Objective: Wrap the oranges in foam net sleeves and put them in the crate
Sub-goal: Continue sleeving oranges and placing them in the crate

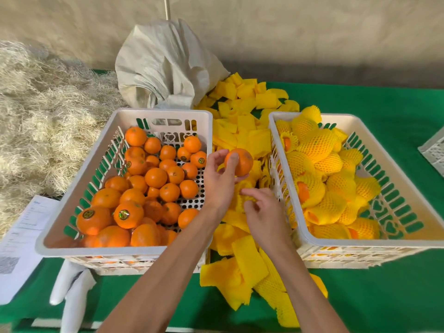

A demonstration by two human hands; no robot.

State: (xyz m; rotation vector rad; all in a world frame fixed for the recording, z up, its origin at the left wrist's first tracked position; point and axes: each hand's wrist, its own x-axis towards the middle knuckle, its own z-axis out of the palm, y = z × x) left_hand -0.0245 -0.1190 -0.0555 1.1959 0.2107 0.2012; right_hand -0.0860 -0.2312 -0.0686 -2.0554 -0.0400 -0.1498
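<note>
Two white crates flank a pile of yellow foam net sleeves [242,131] on the green counter [384,296]. Above that pile, the left hand [222,179] grips a bare orange [239,162] with curled fingers; the right hand [262,212] seemingly pinches one sleeve just below.
</note>
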